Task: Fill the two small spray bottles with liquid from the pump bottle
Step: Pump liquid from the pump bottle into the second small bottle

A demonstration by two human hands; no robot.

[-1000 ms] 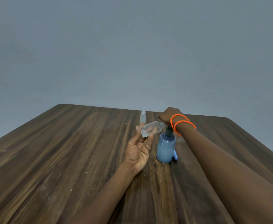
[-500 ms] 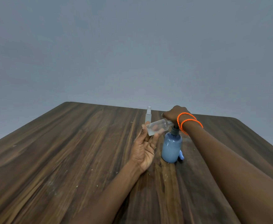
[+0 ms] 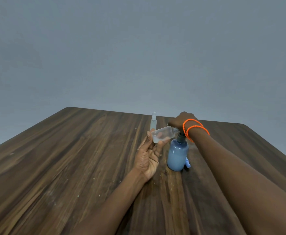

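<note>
Head view: a blue pump bottle (image 3: 177, 154) is seen standing upright on the wooden table (image 3: 71, 158), right of centre in the frame, filled nearly to its shoulder with pale blue liquid. Its dark pump top is covered by the right hand (image 3: 181, 121), which is curled over it; two orange bead bracelets (image 3: 194, 128) are worn on that wrist. A clear small bottle (image 3: 163, 134), uncapped, is held tilted almost on its side by the fingertips of the left hand (image 3: 148, 156), its open neck pointed at the pump spout; a little clear liquid may be inside, though this cannot be told for certain. A second, slimmer spray bottle (image 3: 153, 121), capped, is seen upright just behind, partly hidden by the held bottle. A small blue cap (image 3: 187, 162) is partly hidden behind the pump bottle's base.
</note>
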